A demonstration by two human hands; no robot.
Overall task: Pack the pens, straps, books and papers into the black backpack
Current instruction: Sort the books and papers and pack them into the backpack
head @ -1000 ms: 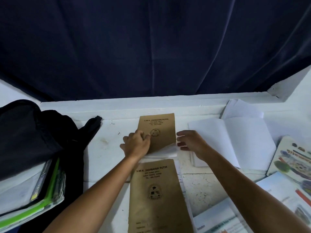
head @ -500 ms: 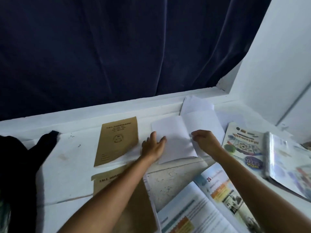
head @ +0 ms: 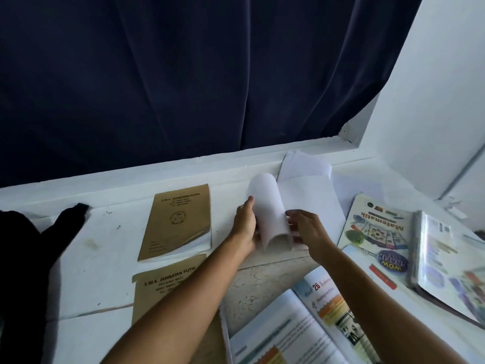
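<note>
An open white notebook [head: 312, 200] lies on the white ledge [head: 105, 243]. Its left half is curled up into an arch. My left hand [head: 245, 227] holds that arch from the left, fingers under the pages. My right hand [head: 305, 228] touches the arch's right edge with bent fingers. A brown exercise book [head: 178, 222] lies closed to the left. A second brown book [head: 168, 287] lies nearer, partly under my left arm. The black backpack [head: 29, 256] shows only at the left edge, a strap end pointing right.
A Matematik workbook [head: 375, 232] and a plastic-covered book [head: 446, 264] lie at the right. An open colourful textbook [head: 301, 327] sits near the front. Loose lined paper [head: 304, 166] rests behind the notebook. A dark blue curtain [head: 183, 74] hangs behind; a white wall [head: 433, 88] stands to the right.
The view swung right, away from the backpack. Both hands left the brown book and moved to the white notebook; its left half is now lifted and curled over.
</note>
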